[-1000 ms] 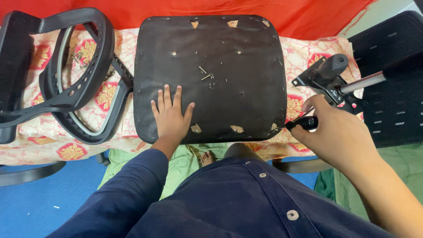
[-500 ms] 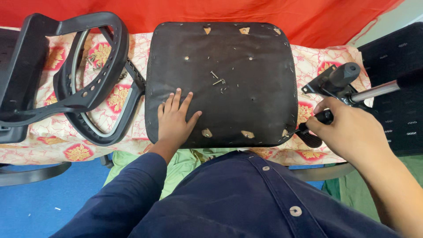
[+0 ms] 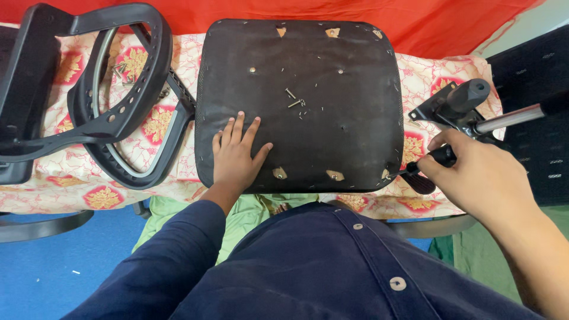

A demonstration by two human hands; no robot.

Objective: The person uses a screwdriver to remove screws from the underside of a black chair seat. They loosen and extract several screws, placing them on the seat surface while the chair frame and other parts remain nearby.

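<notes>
Overhead, no packages, labels or signs are visible; the only patterned surface is the floral cloth (image 3: 148, 127), cream with red and gold motifs, covering the table under a red drape (image 3: 438, 24) at the far edge.

Seat pan (image 3: 302, 101): black, rounded square, lying flat at the centre of the cloth, underside up. Loose screws (image 3: 294, 99) lie near its middle, close together, well clear of both hands.

Left hand (image 3: 237, 155): flat on the seat pan near its lower left corner, fingers extended and slightly spread, thumb out to the right. It holds nothing; the palm presses the surface.

Right hand (image 3: 483, 178): closed around a black handle (image 3: 435, 159) just off the seat's lower right corner. The handle's tip points toward the seat edge; whether it touches, I cannot tell. Just beyond the hand sits the black mechanism (image 3: 459, 106) with a metal lever (image 3: 510, 118) running right.

Armrest frame (image 3: 112, 95): black, looped, left of the seat, touching its left edge.

Open room: a bare strip of cloth shows along the near table edge left of the left hand. The seat's near edge comes almost to the table edge. Blue floor (image 3: 65, 255) lies below left.
</notes>
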